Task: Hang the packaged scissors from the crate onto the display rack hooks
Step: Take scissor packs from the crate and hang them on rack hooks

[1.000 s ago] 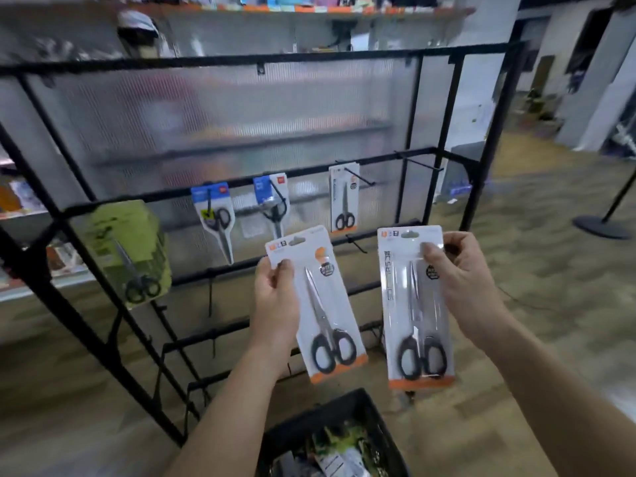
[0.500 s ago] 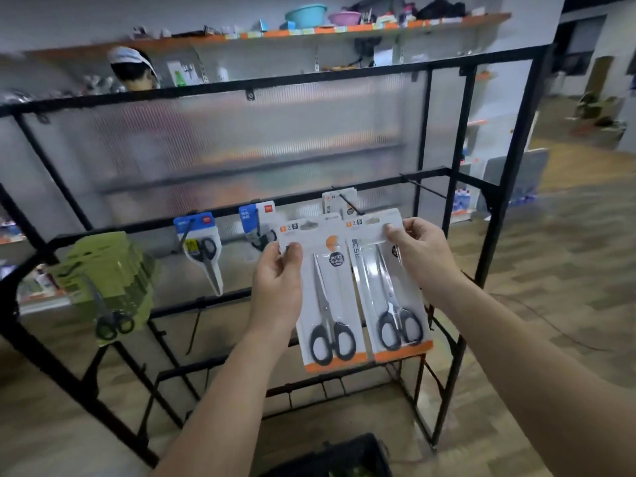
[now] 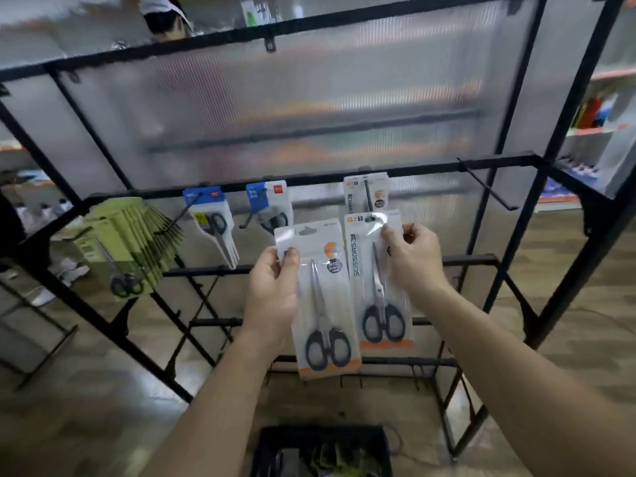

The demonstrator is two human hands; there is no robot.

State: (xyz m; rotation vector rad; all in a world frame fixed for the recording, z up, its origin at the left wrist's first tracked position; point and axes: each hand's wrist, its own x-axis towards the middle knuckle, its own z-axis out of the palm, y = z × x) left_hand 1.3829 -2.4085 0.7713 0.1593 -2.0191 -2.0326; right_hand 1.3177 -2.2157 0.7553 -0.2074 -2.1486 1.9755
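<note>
My left hand point(image 3: 273, 290) grips a white-and-orange pack of black-handled scissors point(image 3: 323, 304) by its upper left edge. My right hand point(image 3: 413, 259) holds a second, similar pack point(image 3: 373, 277) by its upper right corner, its hang hole just below a hook point(image 3: 368, 194) where one matching pack point(image 3: 378, 192) hangs. The black display rack point(image 3: 413, 168) stands right in front of me. The black crate point(image 3: 272, 445) sits on the floor at the bottom of the view, with more packs inside.
Two blue-topped scissor packs point(image 3: 213, 218) point(image 3: 272, 208) and a thick bunch of green packs point(image 3: 130, 242) hang further left on the same bar. A bare hook point(image 3: 488, 187) sticks out at the right. Lower rack bars carry several bare hooks. A person's head shows behind the frosted panel point(image 3: 275, 108).
Both hands have moved up and closer to the rack. The right pack has risen toward the hook with the matching pack. The view has tilted down, so the crate shows again.
</note>
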